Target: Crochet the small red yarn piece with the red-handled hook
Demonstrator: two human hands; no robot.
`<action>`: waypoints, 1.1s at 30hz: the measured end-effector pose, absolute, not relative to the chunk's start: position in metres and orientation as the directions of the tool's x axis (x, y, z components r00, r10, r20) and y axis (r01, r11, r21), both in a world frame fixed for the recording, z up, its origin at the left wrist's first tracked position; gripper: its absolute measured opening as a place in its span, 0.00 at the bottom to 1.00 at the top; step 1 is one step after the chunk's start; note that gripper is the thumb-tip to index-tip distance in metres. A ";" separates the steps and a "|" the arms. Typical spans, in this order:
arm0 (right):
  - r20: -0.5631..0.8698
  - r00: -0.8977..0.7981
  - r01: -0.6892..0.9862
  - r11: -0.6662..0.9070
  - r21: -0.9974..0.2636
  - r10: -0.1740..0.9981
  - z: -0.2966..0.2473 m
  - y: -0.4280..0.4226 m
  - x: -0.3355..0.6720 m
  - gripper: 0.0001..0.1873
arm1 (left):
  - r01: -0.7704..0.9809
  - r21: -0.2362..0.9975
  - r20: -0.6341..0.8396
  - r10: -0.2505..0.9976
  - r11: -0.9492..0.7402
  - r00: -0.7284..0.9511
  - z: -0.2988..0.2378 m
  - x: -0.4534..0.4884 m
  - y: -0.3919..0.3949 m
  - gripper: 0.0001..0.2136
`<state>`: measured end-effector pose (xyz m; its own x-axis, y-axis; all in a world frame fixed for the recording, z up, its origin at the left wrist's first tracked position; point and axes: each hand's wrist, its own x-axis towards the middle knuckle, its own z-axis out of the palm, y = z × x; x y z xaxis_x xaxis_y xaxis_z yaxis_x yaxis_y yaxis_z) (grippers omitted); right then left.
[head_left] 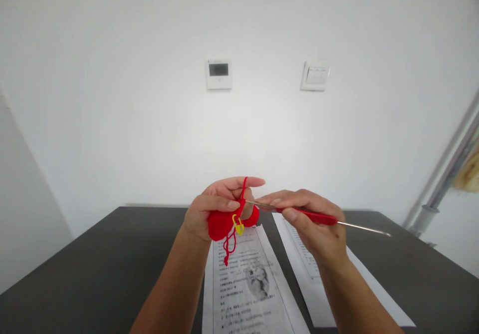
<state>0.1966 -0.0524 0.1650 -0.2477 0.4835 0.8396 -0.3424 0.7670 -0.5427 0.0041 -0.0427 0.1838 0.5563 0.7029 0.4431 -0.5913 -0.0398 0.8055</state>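
Note:
My left hand [209,203] pinches a small red crochet piece [220,224] between thumb and fingers. Red yarn runs up from the work and over its outstretched index finger. A yellow stitch marker [238,225] hangs from the edge of the piece, and a looped, knotted yarn tail [226,253] dangles below. Held in my right hand [318,219] is a crochet hook [316,216] with a red handle and metal ends. Its left tip meets the top edge of the red work; the other end sticks out to the right. More red yarn [251,216] shows behind the hands.
Two printed sheets lie on the dark table [93,274]: one with a picture [258,281] under the work, another paper [322,304] beneath my right forearm. A thermostat [219,74] and a light switch [315,76] are on the white wall. A metal pole [449,169] stands at right.

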 end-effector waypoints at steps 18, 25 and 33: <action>0.894 -0.315 -0.170 0.908 -0.382 0.317 0.168 -0.055 0.204 0.16 | -0.558 0.829 0.415 0.709 -0.036 0.570 0.180 0.001 -0.037 0.16; 0.909 -0.255 -0.239 0.889 -0.390 0.330 0.164 -0.052 0.197 0.14 | -0.561 0.827 0.416 0.704 -0.030 0.576 0.183 -0.001 -0.042 0.17; 0.870 -0.285 -0.296 0.826 -0.480 0.403 0.167 -0.054 0.201 0.13 | -0.540 0.841 0.368 0.735 -0.002 0.570 0.184 0.000 -0.043 0.15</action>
<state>0.2011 -0.0535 0.1672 -0.2853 0.4031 0.8695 -0.2962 0.8257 -0.4800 0.0003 -0.0429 0.1844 0.5697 0.7349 0.3678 -0.5404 -0.0022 0.8414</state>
